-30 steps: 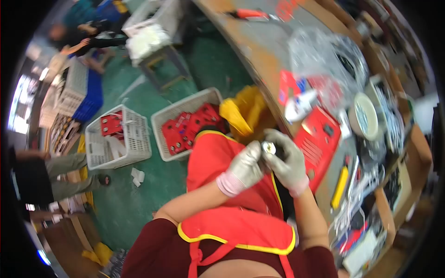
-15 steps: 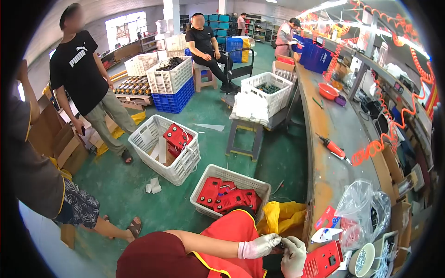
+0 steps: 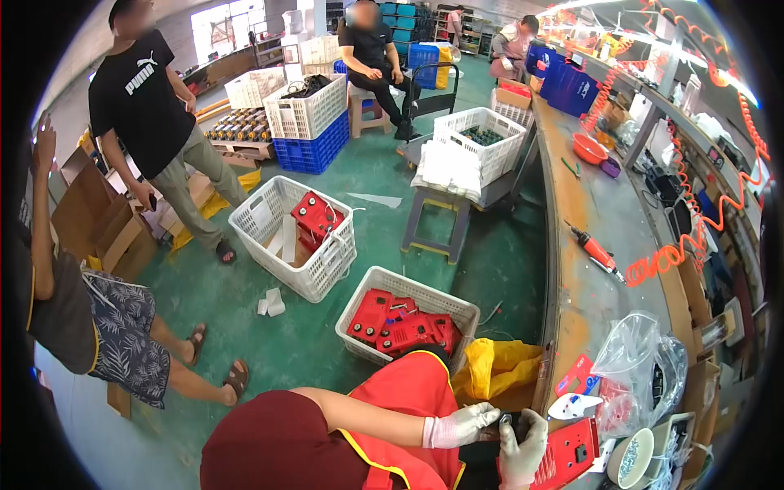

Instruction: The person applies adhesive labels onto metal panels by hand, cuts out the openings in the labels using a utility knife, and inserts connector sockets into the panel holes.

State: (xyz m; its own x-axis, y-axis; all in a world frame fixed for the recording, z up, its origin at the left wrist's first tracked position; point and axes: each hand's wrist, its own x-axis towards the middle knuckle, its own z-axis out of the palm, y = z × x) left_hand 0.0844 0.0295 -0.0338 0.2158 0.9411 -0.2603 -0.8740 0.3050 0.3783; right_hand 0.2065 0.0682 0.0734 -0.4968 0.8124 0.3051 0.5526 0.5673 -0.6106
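Observation:
My left hand [image 3: 464, 426], in a pale glove with a pink cuff, has its fingers closed on a small dark part [image 3: 505, 420]. Against the other side of that part is my right hand [image 3: 524, 449], gloved too, thumb and fingers bent round it. The part shows a round metal piece, and its details are too small to tell. Just right of my right hand lies a red slotted panel [image 3: 572, 454] on the workbench. A red apron [image 3: 412, 400] covers my lap, with a yellow cloth [image 3: 494, 367] beyond my hands.
A white crate [image 3: 408, 278] of red housings stands ahead; another crate [image 3: 269, 196] is farther left. The workbench [image 3: 572, 310] bears a red power screwdriver [image 3: 598, 255], a clear bag [image 3: 629, 359] and a bowl [image 3: 641, 445] of screws. People stand at left; one sits at back.
The head view has swung up from my lap to the room, then shifted slightly. Both hands remain together at the small part. The person at far left has moved farther into view.

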